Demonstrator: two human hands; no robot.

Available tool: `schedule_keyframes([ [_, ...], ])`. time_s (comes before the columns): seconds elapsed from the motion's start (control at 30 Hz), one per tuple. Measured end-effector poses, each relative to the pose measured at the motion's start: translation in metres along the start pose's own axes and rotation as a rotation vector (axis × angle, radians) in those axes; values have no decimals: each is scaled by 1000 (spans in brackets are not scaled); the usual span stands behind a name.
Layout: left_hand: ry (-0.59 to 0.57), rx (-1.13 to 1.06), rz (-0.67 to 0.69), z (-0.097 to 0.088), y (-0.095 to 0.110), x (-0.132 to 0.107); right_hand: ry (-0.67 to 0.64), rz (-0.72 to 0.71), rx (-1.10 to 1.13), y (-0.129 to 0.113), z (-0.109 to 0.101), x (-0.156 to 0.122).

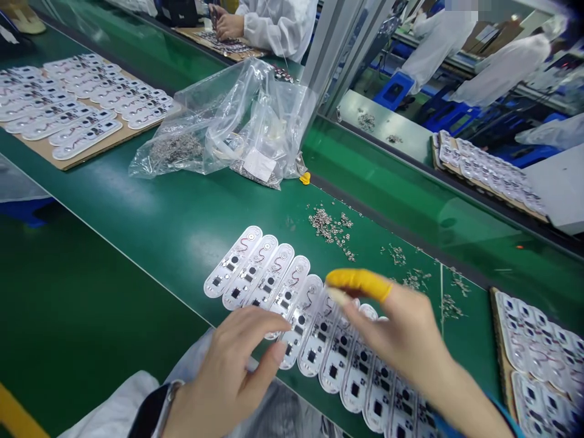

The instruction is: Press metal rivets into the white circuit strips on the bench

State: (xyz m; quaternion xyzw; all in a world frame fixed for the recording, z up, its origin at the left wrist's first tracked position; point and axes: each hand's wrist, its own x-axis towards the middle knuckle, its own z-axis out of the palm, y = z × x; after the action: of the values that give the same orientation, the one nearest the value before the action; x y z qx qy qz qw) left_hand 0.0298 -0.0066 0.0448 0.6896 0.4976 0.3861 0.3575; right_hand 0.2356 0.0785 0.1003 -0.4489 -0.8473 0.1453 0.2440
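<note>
A row of long white plastic covers with rounded ends (312, 298) lies side by side along the bench's front edge, each carrying a small circuit board and red wires. My left hand (237, 359) is at a cover mid-row, thumb and index finger slightly apart, their tips at its edge. Above the covers' far ends is my right hand (392, 328), a little blurred, with a yellow finger cot on the index finger and a pale one on the thumb. Those two tips are pinched together; whatever they hold is too small to make out. Small metal parts (326, 225) lie scattered beyond the row.
Clear plastic bags of small parts (255, 134) stand at the back. Cardboard sheets with more covers lie at left (86, 159) and right (502, 359). A raised ledge (392, 219) runs behind the green bench (150, 207). Across it, a co-worker's hands (228, 27) work.
</note>
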Motion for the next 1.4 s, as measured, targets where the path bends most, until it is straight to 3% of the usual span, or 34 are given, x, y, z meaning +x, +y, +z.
schedule_keyframes([
  [0.1, -34, -220, -163, 9, 10, 6, -79, -144, 45, -43, 6, -19],
  [0.17, 1, -306, -209, 14, 14, 6, -102, -155, 100, -55, 9, -26],
  [0.27, -19, -503, -280, 16, 16, 4, -102, 3, 268, -56, 10, -27],
  [0.37, -183, -845, -368, 17, 15, 4, -113, 145, 512, -51, 8, -23],
  [0.5, -262, -1095, -471, 21, 11, 8, -157, 238, 568, -44, 12, -18],
  [0.57, -227, -1017, -490, 21, 10, 6, -186, 251, 527, -36, 18, -13],
  [0.63, -187, -793, -454, 18, 9, 1, -177, 239, 408, -24, 26, -7],
  [0.77, -75, -203, -106, 13, 5, -7, -215, 207, 88, 1, 44, 1],
  [0.83, -2, 13, 80, 13, 1, -7, -270, 196, 20, 7, 51, 3],
  [0.9, 30, 161, 168, 14, -4, -6, -293, 182, -3, 9, 54, 3],
  [1.13, 6, 319, 224, 17, -14, -5, -286, 84, -176, 1, 53, 5],
  [1.27, 23, 331, 241, 19, -15, -7, -232, -137, -365, -14, 56, 5],
  [1.4, 41, 328, 259, 21, -16, -7, -326, -278, -444, -26, 59, 8],
])
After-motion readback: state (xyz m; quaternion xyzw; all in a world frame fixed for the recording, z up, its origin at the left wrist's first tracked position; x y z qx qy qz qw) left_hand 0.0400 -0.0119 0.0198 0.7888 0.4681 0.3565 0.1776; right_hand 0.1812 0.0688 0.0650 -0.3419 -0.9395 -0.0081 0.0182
